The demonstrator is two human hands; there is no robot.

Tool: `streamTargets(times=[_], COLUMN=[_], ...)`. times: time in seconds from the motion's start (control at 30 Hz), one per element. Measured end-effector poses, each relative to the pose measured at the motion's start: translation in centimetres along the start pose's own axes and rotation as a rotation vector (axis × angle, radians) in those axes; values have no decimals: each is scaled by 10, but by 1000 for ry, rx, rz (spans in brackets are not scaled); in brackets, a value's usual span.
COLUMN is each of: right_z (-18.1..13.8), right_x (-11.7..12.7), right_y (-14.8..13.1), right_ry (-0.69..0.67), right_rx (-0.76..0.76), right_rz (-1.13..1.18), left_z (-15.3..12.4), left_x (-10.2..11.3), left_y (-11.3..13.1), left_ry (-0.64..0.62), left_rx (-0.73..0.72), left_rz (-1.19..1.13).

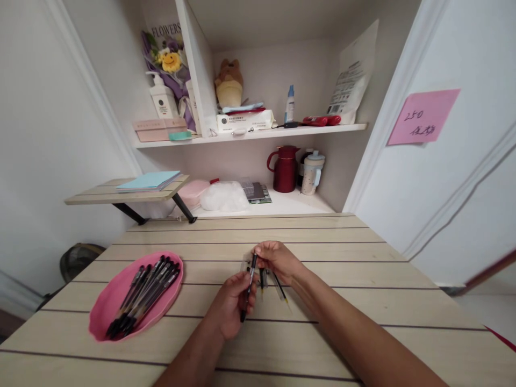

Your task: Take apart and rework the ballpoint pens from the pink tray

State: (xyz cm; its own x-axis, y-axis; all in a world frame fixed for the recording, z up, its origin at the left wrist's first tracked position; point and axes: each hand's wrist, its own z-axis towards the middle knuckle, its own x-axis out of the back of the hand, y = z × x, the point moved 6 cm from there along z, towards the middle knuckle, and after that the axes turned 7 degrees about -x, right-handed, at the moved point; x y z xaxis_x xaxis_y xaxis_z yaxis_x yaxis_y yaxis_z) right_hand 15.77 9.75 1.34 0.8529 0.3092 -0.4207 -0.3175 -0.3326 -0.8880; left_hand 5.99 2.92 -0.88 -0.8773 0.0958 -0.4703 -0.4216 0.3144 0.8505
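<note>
My left hand (pixel 230 305) is closed round the lower part of a black pen (pixel 249 290), held upright over the wooden table (pixel 363 301). My right hand (pixel 277 260) pinches the top end of the same pen. Under my right hand lie loose pen parts (pixel 279 287), a clear barrel and a thin refill among them. To the left, a pink oval tray (pixel 105 312) holds several black pens (pixel 147 293).
A small raised shelf with a blue notebook (pixel 148 181) stands at the table's back left. Behind are wall shelves with a red jug (pixel 285 169), a cup, bottles and a plush toy. A pink note (pixel 423 116) sticks to the white door on the right.
</note>
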Motion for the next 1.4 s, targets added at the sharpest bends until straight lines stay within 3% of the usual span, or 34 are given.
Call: streamTargets(times=[0.07, 0.23, 0.37, 0.5, 0.7, 0.8, 0.87, 0.97, 1.07, 1.13, 1.2, 1.27, 1.4], right_z=[-1, 0, -2, 0, 5, 6, 6, 5, 5, 4, 1, -1, -5], right_x=[-3, 6, -1, 9, 10, 24, 38, 49, 48, 46, 42, 34, 4], right_y=[2, 3, 3, 9, 2, -8, -12, -17, -15, -17, -20, -18, 0], right_ry=[-46, 64, -107, 18, -61, 55, 219, 397, 396, 403, 403, 333, -12], right_rx=[-32, -58, -101, -148, -38, 31, 65, 56, 21, 27, 51, 35, -106], right_rz=[27, -60, 12, -80, 84, 93, -93, -710, -1249, -1370, -1301, -1050, -481], left_z=[0, 0, 0, 1, -1, -1, 1, 2, 2, 2, 2, 2, 2], left_x=[-1, -1, -2, 0, 1, 1, 3, 6, 7, 7, 7, 7, 5], left_y=[0, -2, -4, -2, -7, -7, -5, -3, -2, -1, 0, 1, -1], left_ry=[-3, -14, -52, -42, -112, -124, -83, -2, 32, 31, 26, 27, 18], left_rx=[-9, 8, 50, 15, 107, 108, 82, 53, 37, 30, 16, -3, -41], left_rz=[7, 23, -50, -42, -98, -94, -87, -71, -63, -56, -41, -23, 32])
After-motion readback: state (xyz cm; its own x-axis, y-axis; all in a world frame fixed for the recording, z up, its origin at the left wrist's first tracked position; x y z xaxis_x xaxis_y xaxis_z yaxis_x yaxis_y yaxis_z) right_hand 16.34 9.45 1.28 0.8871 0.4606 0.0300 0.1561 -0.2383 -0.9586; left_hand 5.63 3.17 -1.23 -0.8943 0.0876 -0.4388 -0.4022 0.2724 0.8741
